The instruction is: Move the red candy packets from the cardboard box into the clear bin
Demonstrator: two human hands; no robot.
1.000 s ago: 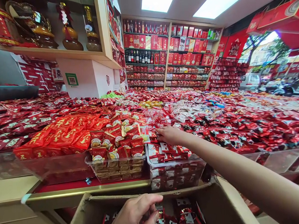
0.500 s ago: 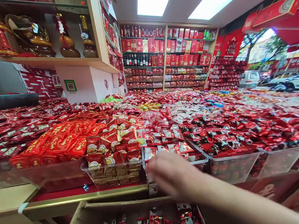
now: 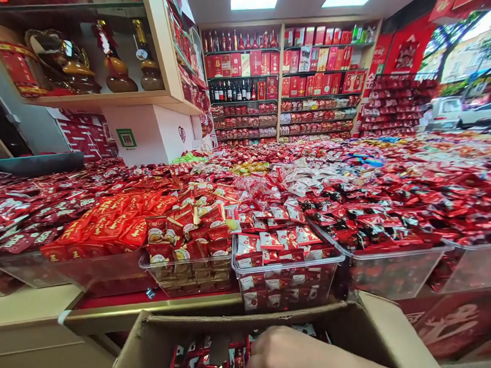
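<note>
My right hand [image 3: 285,352] is down inside an open cardboard box [image 3: 395,330] at the bottom of the view, knuckles up. Its fingers are hidden below the knuckles, so what they grip does not show. Around it in the box lie red-and-white wrapped snack packets [image 3: 193,362]. Just beyond the box stands a clear plastic tub [image 3: 291,268], filled to the top with similar red-and-white packets [image 3: 271,241] in rows. My left hand is out of view.
To the left is a tub of durian packets [image 3: 198,233], then bright red packets [image 3: 116,221]. Heaps of dark red packets [image 3: 379,215] fill tubs on the right. A wooden display cabinet [image 3: 113,97] overhangs at upper left. A gold counter edge [image 3: 153,308] runs behind the box.
My right hand has moved from the front of the middle tub down into the cardboard box. The tub's front packets, partly covered before, now show. The view has shifted slightly.
</note>
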